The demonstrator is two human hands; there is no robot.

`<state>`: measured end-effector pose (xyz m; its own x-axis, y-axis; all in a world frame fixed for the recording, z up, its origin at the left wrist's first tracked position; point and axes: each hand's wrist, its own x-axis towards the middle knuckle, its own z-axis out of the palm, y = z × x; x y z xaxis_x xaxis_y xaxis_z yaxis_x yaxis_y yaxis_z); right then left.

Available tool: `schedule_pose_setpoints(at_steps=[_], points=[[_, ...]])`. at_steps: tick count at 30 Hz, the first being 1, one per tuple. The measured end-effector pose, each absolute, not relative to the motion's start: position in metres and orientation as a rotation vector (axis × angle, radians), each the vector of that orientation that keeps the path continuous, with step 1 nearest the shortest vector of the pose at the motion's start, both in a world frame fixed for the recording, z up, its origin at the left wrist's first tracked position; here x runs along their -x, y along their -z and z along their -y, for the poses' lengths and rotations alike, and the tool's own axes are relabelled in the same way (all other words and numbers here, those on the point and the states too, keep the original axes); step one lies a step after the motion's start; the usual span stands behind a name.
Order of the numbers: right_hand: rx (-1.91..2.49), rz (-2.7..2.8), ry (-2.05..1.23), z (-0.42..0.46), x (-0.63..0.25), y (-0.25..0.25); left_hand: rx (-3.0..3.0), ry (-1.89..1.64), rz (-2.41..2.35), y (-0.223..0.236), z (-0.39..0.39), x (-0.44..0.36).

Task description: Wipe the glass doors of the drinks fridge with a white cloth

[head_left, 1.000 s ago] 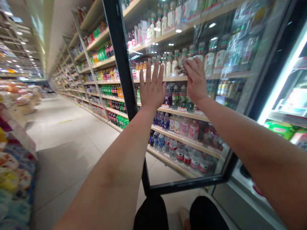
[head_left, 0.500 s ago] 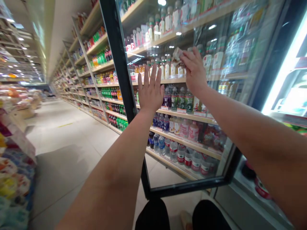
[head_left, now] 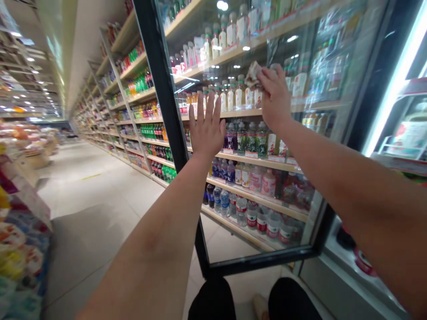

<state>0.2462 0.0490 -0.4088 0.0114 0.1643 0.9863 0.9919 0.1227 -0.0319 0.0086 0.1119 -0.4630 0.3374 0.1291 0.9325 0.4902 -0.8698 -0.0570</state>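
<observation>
So the setup here is a tall glass door (head_left: 230, 244) with a chunky black frame (head_left: 260, 263), swung out from a lit cooler (head_left: 400, 161) on the right, and you can see shelves of bottles (head_left: 251, 138) straight through it. Left hand (head_left: 207, 133) is spread out on the pane near the frame's left upright, palm toward the glass, fingers fanned, not holding a thing. Right hand (head_left: 276, 95) is where the action is: its grip has a crumpled cloth (head_left: 253, 75) pinched at the fingertips, a bit above and to the right of the left hand, and it looks pressed to the glass, though contact is hard to swear to. As for progress, I'd call it partway at best: the cloth is on the upper-middle bit of what shows, and the lower stretch plus the far right side have no cloth on them right now. Can't honestly say which parts have been gone over, since ceiling-light reflections hide any smears. There's a pale streak (head_left: 272, 50) above the cloth that could be a mark or just glare, no idea. Top of the door is out of frame, so that part's anyone's guess.
</observation>
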Motion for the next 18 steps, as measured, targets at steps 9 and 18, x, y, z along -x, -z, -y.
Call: schedule_pose_setpoints(at_steps=[9, 18], points=[[1.242, 1.522, 1.007, -0.027, -0.254, 0.418, 2.178, 1.518, 0.531, 0.465, -0.119, -0.01], [1.27, 1.446, 1.064, -0.007, -0.253, 0.466, 2.283, 1.495, 0.61, 0.461, -0.112, -0.012]])
